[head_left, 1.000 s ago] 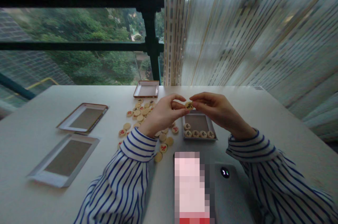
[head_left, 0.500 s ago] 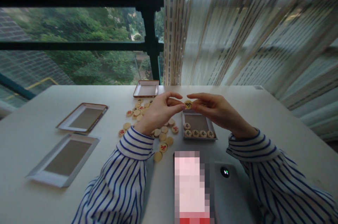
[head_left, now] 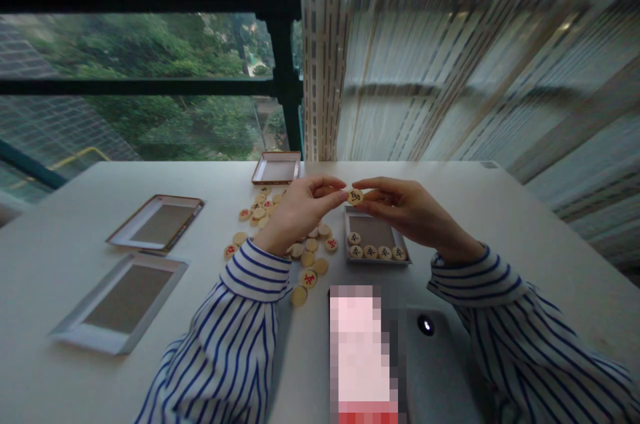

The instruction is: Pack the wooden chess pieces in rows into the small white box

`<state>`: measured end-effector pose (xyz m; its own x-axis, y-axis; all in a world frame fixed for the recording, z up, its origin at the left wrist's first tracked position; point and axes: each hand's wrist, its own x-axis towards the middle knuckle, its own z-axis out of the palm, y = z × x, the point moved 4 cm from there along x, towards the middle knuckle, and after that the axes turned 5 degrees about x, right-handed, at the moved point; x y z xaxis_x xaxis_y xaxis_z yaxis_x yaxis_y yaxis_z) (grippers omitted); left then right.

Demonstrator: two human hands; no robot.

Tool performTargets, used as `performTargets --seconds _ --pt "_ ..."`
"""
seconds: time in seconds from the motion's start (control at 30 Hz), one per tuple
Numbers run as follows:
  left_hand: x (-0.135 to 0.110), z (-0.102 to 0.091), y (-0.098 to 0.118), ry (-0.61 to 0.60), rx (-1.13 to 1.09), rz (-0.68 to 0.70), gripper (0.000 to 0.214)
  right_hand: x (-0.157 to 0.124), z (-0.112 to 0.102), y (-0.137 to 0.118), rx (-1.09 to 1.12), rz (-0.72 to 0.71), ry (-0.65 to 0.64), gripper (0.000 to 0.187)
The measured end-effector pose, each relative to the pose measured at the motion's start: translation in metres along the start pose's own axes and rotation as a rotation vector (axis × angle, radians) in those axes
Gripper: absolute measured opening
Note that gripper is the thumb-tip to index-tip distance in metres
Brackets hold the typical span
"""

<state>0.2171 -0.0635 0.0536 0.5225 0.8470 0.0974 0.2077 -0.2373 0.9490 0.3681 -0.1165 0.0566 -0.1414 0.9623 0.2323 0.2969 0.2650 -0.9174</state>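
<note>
Xiangqi horse piece (head_left: 355, 197) is held up at the far-left corner of the shallow tray (head_left: 375, 229), pinched by the fingers of the right hand (head_left: 407, 205); those of the left hand (head_left: 299, 212) meet its edge, grip unclear. Five soldier pieces (head_left: 371, 252) line the tray's near-left corner and near edge. Orienting seems underway; placing calls for level lowering.

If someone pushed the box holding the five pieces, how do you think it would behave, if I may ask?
The shallow box would probably slide rather than tip, as it sits low and flat on the table. The pieces would likely shift inside, being round discs with room behind them.
</note>
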Motion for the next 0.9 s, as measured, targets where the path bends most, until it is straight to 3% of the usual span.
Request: performTargets --seconds 0.2,0.43,0.6,0.9 --pt "-0.001 0.000 0.002 -0.011 0.074 0.006 0.026 -0.001 0.001 -0.001 -0.098 -0.033 0.020 0.032" --pt "0.000 0.001 -0.001 -0.012 0.110 -0.011 0.025 -0.001 -0.004 -0.004 -0.486 -0.214 0.067 0.027" --pt "0.000 0.003 -0.002 -0.004 0.122 -0.038 0.024 -0.003 -0.002 -0.009 -0.620 -0.255 -0.003 0.027" --pt "0.000 0.012 -0.008 -0.073 0.235 -0.043 0.023 -0.005 -0.004 -0.010 -0.755 -0.199 -0.170 0.026"
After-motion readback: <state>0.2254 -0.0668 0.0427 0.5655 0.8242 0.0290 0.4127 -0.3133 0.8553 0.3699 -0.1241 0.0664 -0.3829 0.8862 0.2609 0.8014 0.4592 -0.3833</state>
